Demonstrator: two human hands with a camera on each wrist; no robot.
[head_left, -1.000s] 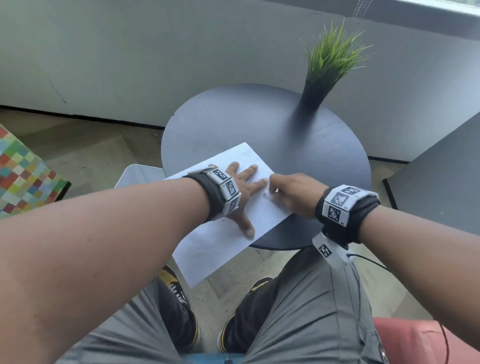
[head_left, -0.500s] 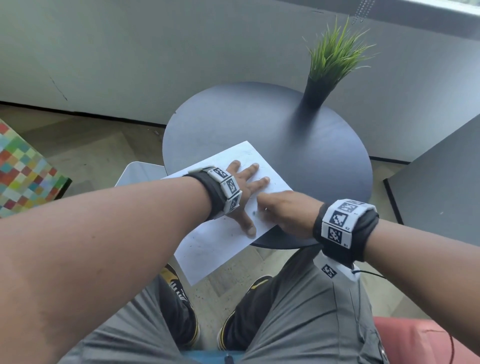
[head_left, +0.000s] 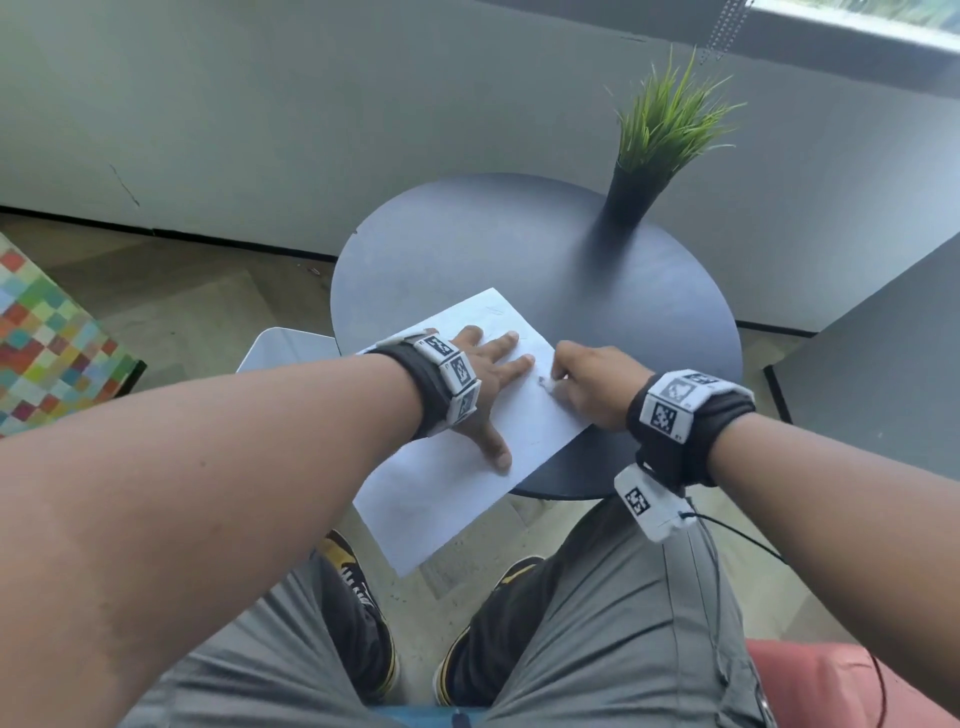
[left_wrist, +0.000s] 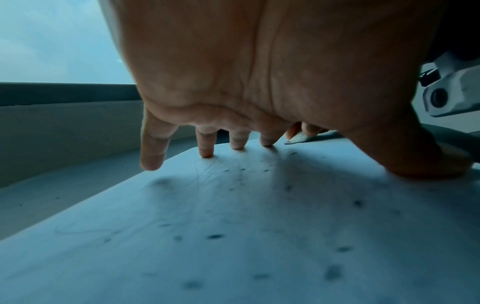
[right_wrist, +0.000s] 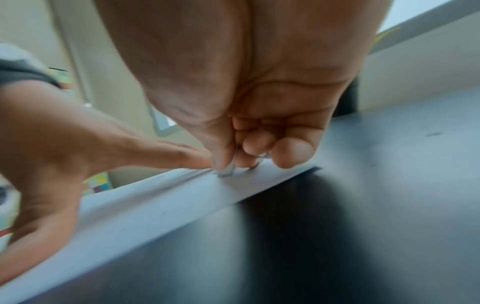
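Note:
A white paper sheet (head_left: 452, 493) lies on the round dark table (head_left: 597, 291), its near end hanging over the edge. My left hand (head_left: 498, 389) presses flat on it, fingers spread and straight; in the left wrist view its fingertips (left_wrist: 206, 153) touch the paper (left_wrist: 233, 226). My right hand (head_left: 558, 382) pinches a small white eraser (head_left: 546, 383) against the sheet near its right edge, just beside the left fingertips. In the right wrist view the thumb and curled fingers (right_wrist: 293, 152) hold the eraser (right_wrist: 228, 170) down on the paper (right_wrist: 155, 205).
A black vase (head_left: 631, 200) with green grass (head_left: 670, 124) stands at the table's far side. A white stool (head_left: 280, 348) is left of the table, a checkered cushion (head_left: 41, 343) further left, a grey panel (head_left: 883, 364) to the right. The wall is close behind.
My right hand slid toward me along the paper's right edge, then back away to beside the left fingertips. The left hand and the paper stayed in place.

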